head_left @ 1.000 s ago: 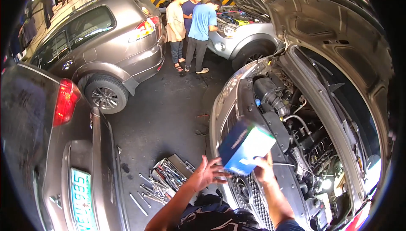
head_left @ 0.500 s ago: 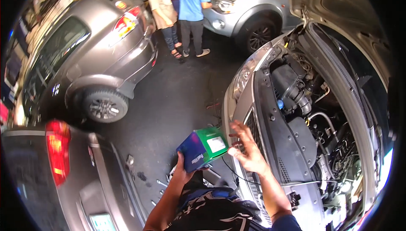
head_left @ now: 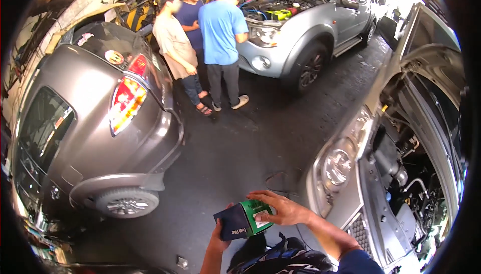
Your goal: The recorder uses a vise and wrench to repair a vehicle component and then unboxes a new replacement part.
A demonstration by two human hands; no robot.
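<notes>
A small cardboard box (head_left: pixel 234 225), dark blue with a green end and a white label, is held in front of my body. My left hand (head_left: pixel 218 238) grips it from the left side and below, the fingers partly hidden behind it. Across the green end lies my right hand (head_left: pixel 283 210), its fingers over the top edge and its thumb by the label. The box looks closed; what is inside cannot be seen.
At right stands a car with its hood up, its headlight (head_left: pixel 338 167) facing my right arm. A brown car (head_left: pixel 90 138) is at left. Ahead, three people (head_left: pixel 218 38) stand at a silver pickup (head_left: pixel 305 33) with its hood raised. A small object (head_left: pixel 182 262) lies on the floor (head_left: pixel 225 158).
The view has tilted up and shifted, showing more of the people and pickup. My right hand, earlier spread apart beside the box, has come onto its green end.
</notes>
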